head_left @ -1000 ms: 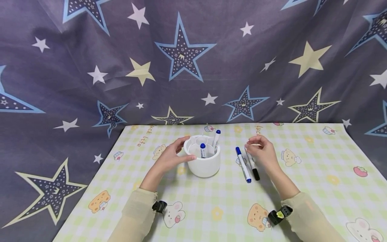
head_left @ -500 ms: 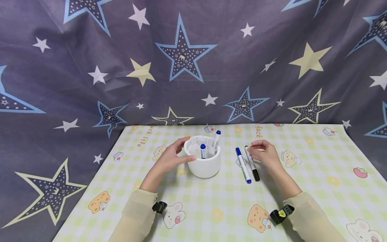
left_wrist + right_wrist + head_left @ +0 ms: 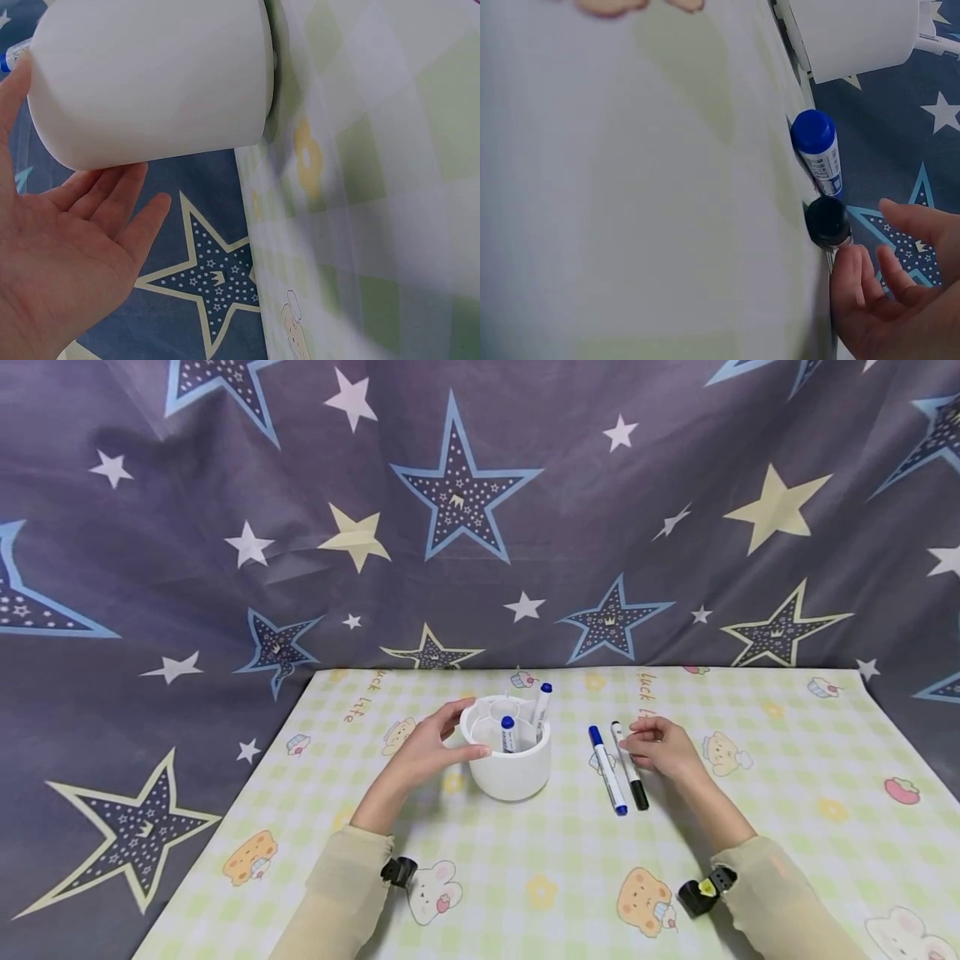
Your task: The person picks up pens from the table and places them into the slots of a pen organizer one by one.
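A white round pen holder (image 3: pixel 510 775) stands upright with two blue-capped markers (image 3: pixel 542 706) in it. My left hand (image 3: pixel 426 750) holds it by the rim, thumb at the front and fingers around the left and back; in the left wrist view the pen holder (image 3: pixel 157 75) hides part of the fingers. Right of it lie a blue whiteboard marker (image 3: pixel 608 770) and a black whiteboard marker (image 3: pixel 630 767), side by side. My right hand (image 3: pixel 663 750) is beside the black marker. In the right wrist view its fingertips are right at the black marker (image 3: pixel 828 221), thumb apart from them.
A checked cloth (image 3: pixel 540 852) with printed bears and flowers covers the table. Behind the table's far edge hangs a dark star-patterned curtain (image 3: pixel 555 568). Each wrist carries a small black camera (image 3: pixel 707 892).
My right hand has drawn back slightly to the right and nearer to me, uncovering the far end of the black marker. My left hand stays on the pen holder.
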Demonstrator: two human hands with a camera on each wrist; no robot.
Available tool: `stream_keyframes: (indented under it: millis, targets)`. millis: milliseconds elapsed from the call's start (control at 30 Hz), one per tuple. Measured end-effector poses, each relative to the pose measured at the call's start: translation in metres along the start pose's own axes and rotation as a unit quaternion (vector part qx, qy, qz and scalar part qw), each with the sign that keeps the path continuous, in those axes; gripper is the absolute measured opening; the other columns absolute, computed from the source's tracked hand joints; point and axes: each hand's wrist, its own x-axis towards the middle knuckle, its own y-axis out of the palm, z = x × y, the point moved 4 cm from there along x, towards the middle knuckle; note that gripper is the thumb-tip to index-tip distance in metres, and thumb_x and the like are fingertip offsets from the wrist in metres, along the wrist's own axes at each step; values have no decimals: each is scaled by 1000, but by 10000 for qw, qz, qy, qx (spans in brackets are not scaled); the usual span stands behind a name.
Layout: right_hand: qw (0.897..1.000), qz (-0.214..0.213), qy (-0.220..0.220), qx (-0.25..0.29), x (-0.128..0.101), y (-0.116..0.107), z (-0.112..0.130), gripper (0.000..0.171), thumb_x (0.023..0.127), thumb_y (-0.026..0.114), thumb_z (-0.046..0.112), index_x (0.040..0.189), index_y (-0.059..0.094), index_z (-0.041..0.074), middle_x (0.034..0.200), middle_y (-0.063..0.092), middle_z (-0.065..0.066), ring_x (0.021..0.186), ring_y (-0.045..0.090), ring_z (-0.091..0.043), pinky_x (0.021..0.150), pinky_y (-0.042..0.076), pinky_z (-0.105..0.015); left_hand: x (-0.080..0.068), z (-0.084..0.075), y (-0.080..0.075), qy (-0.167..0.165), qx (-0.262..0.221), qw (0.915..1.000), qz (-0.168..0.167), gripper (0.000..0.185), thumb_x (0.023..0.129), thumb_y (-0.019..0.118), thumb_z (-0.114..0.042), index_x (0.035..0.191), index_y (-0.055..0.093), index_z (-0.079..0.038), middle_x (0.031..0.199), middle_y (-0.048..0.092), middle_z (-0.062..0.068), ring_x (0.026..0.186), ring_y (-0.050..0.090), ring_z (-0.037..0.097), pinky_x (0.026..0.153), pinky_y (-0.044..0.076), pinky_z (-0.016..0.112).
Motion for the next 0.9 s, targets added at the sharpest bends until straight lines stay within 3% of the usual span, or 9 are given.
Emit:
stream_keyframes:
  millis: [600, 900]
  targets:
    - [9897, -43, -191, -1415, 6, 1, 2, 47, 85, 75, 11, 124, 53, -6, 98, 64, -10, 69, 55, -7, 58, 53, -18, 2, -1, -1, 22, 61, 10000, -42, 82, 83, 82, -27, 152, 40, -12, 159, 39, 14, 147, 37, 36, 125, 30, 48]
    - [9906, -113, -144, -1353, 4, 3, -1, 45, 87, 73, 9, 125, 54, -4, 105, 63, -15, 71, 56, -7, 59, 55, -18, 2, 1, 0, 95, 42, 9999, -18, 81, 84, 81, -25, 151, 40, -7, 159, 40, 12, 147, 37, 35, 125, 30, 47]
